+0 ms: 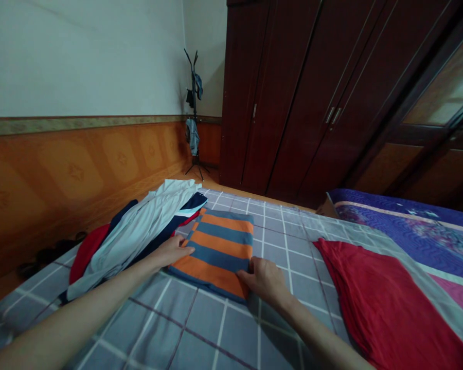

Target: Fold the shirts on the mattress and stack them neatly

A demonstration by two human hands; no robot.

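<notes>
An orange and blue striped cloth [219,249] lies folded into a flat rectangle on the grey checked bedspread [200,318]. My left hand [173,252] is at its left edge, thumb over the top and the other fingers partly hidden, closed on that edge. At the right edge, near the lower corner, my right hand [263,275] pinches the cloth between its thumb and curled fingers. Left of the striped cloth is a loose heap of garments, with a pale grey one [139,231] on top of red and navy ones.
A red garment [386,298] is spread on the right side of the bed. Beyond it lies purple floral bedding [405,216]. A dark wooden wardrobe [285,97] and a coat stand [195,103] with hanging items stand behind the bed.
</notes>
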